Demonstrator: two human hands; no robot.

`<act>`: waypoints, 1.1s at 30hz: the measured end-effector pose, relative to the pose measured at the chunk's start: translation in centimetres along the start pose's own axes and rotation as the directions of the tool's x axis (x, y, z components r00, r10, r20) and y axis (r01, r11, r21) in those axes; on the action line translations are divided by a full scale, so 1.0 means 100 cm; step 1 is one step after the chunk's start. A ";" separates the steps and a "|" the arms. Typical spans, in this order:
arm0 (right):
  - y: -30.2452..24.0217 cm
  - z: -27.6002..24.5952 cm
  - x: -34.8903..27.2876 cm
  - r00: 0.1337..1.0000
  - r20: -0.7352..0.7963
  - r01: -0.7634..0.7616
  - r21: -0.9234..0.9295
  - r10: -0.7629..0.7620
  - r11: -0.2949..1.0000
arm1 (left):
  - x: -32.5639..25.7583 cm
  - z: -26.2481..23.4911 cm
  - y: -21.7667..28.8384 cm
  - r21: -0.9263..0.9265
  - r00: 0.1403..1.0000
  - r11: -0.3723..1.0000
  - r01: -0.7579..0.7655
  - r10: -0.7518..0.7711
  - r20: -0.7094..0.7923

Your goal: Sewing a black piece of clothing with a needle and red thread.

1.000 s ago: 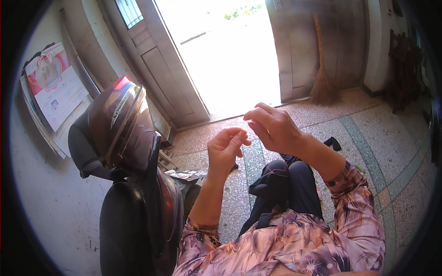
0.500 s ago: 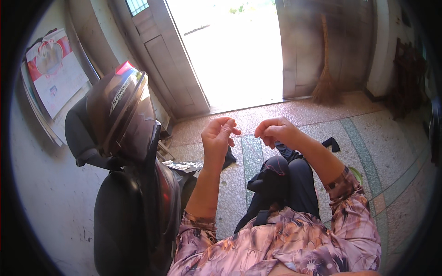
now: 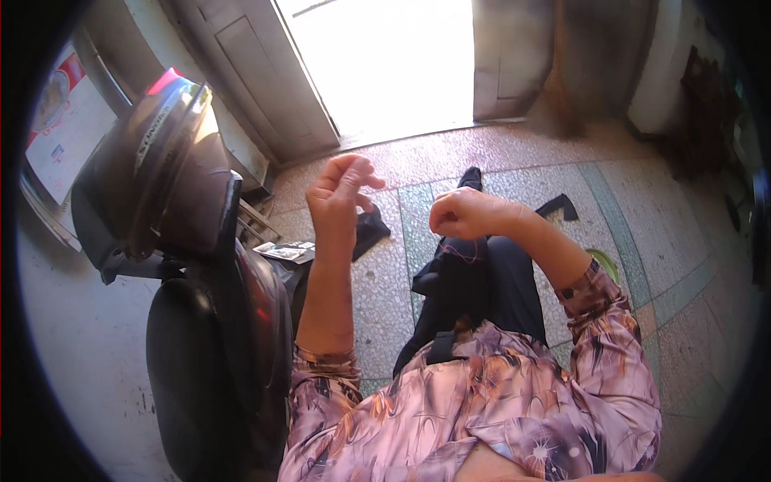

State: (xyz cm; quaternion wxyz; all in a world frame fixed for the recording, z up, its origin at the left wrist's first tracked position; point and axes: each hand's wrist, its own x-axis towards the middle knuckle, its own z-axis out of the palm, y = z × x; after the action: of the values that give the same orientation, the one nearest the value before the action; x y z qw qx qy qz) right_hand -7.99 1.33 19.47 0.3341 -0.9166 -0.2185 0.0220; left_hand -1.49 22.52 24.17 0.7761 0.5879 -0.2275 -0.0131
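Observation:
My left hand (image 3: pixel 339 191) is raised on the left, thumb and forefinger brought together and the other fingers loosely bent; anything between the tips is too small to make out. To its right, my right hand (image 3: pixel 475 214) is curled closed, its back turned up, and what it grips is hidden. A strip of floor shows between the two hands. Just below the right hand, a thin pink thread (image 3: pixel 474 259) loops over black cloth (image 3: pixel 450 273) lying on my dark-trousered lap.
A motorcycle helmet (image 3: pixel 152 173) rests on a scooter with a black seat (image 3: pixel 189 345), close to my left arm. Ahead, a bright doorway stands between wooden door panels (image 3: pixel 514 64). A blurred broom (image 3: pixel 558 104) leans at right. Black cloth (image 3: pixel 371 231) lies near my left forearm.
The view has tilted and shifted, so the scene sits higher and further left. My right hand has rolled knuckles up and curled tighter, and the gap between my hands is slightly wider.

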 end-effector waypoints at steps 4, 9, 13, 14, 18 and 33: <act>0.014 0.014 -0.007 0.994 0.094 -0.051 0.035 0.047 0.998 | -0.003 -0.009 0.000 0.007 0.999 1.000 0.009 -0.009 -0.049; 0.029 0.028 -0.021 0.993 0.090 -0.077 0.022 0.075 0.997 | 0.000 -0.009 -0.009 -0.013 0.998 1.000 0.000 -0.001 -0.059; 0.030 0.036 -0.025 0.995 0.049 -0.090 0.090 0.086 0.992 | 0.000 -0.013 -0.012 -0.034 0.999 0.999 0.004 -0.006 -0.053; 0.030 0.037 -0.025 0.995 0.052 -0.091 0.094 0.087 0.991 | 0.000 -0.012 -0.012 -0.040 0.998 0.999 0.003 -0.005 -0.056; 0.029 0.039 -0.023 1.000 -0.013 0.003 0.088 -0.001 0.996 | 0.005 -0.010 -0.016 -0.054 0.999 0.999 0.008 -0.010 -0.033; -0.020 0.021 0.015 0.993 -0.093 -0.004 0.560 0.068 0.829 | -0.008 0.003 0.002 -0.021 0.998 0.999 0.030 -0.028 0.064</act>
State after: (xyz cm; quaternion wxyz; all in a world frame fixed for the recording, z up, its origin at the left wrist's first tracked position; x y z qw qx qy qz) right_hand -7.81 4.52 19.24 0.5982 -0.7827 -0.1668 0.0414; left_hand -2.35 22.50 24.15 0.7746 0.5819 -0.2433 -0.0456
